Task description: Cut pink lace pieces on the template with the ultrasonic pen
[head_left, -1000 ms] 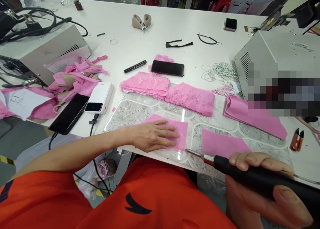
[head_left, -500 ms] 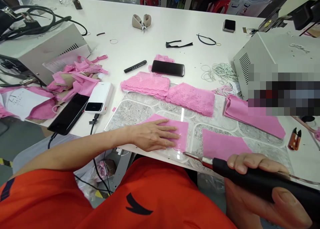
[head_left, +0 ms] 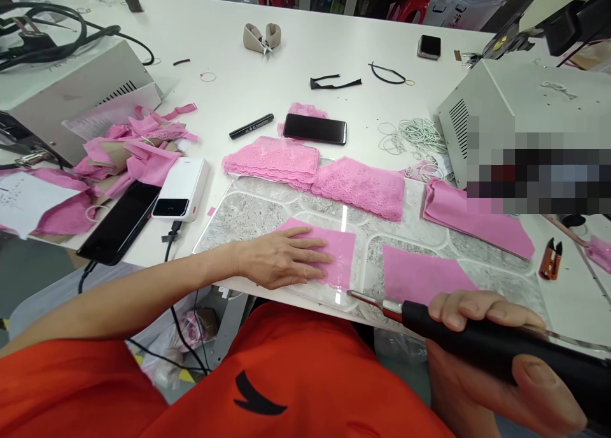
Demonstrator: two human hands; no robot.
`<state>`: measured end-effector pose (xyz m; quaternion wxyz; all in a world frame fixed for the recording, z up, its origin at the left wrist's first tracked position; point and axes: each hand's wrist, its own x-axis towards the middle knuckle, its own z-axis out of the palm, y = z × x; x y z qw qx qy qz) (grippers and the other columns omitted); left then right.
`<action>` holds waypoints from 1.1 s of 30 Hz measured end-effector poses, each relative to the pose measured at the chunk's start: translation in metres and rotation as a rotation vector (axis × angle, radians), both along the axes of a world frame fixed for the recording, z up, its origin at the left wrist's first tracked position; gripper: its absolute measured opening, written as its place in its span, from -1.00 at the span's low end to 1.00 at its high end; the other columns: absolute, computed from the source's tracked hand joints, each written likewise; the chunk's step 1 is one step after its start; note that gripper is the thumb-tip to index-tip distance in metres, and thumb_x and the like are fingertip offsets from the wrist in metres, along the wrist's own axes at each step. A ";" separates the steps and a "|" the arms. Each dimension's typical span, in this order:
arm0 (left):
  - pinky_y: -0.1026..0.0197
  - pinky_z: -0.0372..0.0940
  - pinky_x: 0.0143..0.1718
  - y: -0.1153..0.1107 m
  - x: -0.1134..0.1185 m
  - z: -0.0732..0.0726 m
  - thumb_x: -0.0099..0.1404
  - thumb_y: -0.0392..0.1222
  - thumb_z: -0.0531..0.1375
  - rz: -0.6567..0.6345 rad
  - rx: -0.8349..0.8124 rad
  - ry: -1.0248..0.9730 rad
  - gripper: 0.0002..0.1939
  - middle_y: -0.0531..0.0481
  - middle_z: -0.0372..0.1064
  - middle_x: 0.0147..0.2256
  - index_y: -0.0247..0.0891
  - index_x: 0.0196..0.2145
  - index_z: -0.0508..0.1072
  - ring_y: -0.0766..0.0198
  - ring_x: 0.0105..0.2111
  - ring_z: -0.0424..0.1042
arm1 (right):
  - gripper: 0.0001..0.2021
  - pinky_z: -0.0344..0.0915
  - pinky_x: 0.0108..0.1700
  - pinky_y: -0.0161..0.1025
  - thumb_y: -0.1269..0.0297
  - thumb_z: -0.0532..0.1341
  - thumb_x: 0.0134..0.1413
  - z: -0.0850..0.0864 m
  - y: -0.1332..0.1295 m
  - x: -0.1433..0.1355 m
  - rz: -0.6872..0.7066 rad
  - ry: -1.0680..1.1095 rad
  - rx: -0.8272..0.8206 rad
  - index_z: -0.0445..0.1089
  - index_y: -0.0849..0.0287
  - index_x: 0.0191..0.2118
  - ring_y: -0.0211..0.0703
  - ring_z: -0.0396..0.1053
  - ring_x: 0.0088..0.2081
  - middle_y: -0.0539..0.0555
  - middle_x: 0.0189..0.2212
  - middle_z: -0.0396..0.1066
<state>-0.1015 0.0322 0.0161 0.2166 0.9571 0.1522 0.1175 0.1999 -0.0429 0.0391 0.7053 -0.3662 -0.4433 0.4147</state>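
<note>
Black-handled tool (head_left: 477,339) and tabletop (head_left: 210,24) are being shown further left than earlier. At lower centre, the pink panel (head_left: 341,250) is being flattened by the spread left hand (head_left: 286,258), the tool gripped by the right hand (head_left: 491,381); fingers (head_left: 312,256) are best being kept clear of its tip (head_left: 352,293).

smooth pink cloth (head_left: 340,253), shiny metal tool shaft (head_left: 377,303), matt black handle (head_left: 487,349)
</note>
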 end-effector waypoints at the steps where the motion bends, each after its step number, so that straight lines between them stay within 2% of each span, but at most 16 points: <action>1: -0.08 -0.16 0.42 0.000 0.000 0.000 0.44 -0.19 0.11 0.001 0.000 0.003 -0.64 -0.03 0.30 0.24 -0.09 0.16 0.45 0.10 0.34 0.13 | -0.75 0.26 -0.55 -0.16 0.16 0.22 -0.19 0.000 0.000 0.000 -0.005 -0.002 -0.003 0.47 0.13 -0.33 -0.23 0.24 -0.58 -0.02 -0.50 0.32; 7: -0.10 -0.16 0.42 -0.001 0.000 0.001 0.47 -0.17 0.08 -0.013 0.040 0.020 -0.64 -0.05 0.29 0.24 -0.16 0.15 0.45 0.08 0.34 0.13 | -0.75 0.26 -0.55 -0.15 0.18 0.22 -0.18 0.002 -0.001 0.001 0.008 -0.004 0.014 0.48 0.15 -0.32 -0.22 0.25 -0.58 -0.01 -0.49 0.36; 16: -0.07 -0.16 0.42 -0.001 0.000 -0.001 0.44 -0.19 0.11 -0.003 0.028 -0.007 -0.63 -0.04 0.30 0.24 -0.10 0.16 0.45 0.10 0.34 0.14 | -0.73 0.25 -0.56 -0.12 0.12 0.21 -0.19 0.002 0.004 0.002 0.009 -0.046 0.057 0.50 0.10 -0.32 -0.21 0.22 -0.60 -0.01 -0.51 0.35; 21: -0.07 -0.17 0.42 -0.001 0.000 0.000 0.46 -0.20 0.06 -0.006 0.038 0.019 -0.63 -0.04 0.28 0.25 -0.12 0.16 0.45 0.09 0.34 0.13 | -0.75 0.26 -0.53 -0.12 0.17 0.20 -0.17 0.002 0.005 -0.001 0.011 -0.048 0.046 0.48 0.12 -0.31 -0.20 0.26 -0.58 -0.01 -0.49 0.34; 30: -0.09 -0.22 0.43 -0.001 0.002 -0.002 0.48 -0.21 -0.01 -0.026 0.044 0.059 -0.60 -0.06 0.25 0.27 -0.21 0.16 0.44 0.04 0.35 0.10 | -0.78 0.22 -0.57 -0.11 0.16 0.18 -0.23 0.005 0.005 -0.011 -0.028 -0.105 0.074 0.46 0.12 -0.41 -0.17 0.24 -0.63 0.00 -0.56 0.36; 33: -0.09 -0.20 0.43 -0.001 0.000 0.002 0.45 -0.22 0.03 0.008 0.000 0.074 -0.61 -0.06 0.22 0.28 -0.17 0.14 0.46 0.08 0.35 0.10 | -0.77 0.24 -0.53 -0.09 0.12 0.17 -0.27 0.000 0.004 -0.003 -0.056 -0.060 -0.013 0.45 0.08 -0.44 -0.17 0.25 -0.61 -0.02 -0.56 0.34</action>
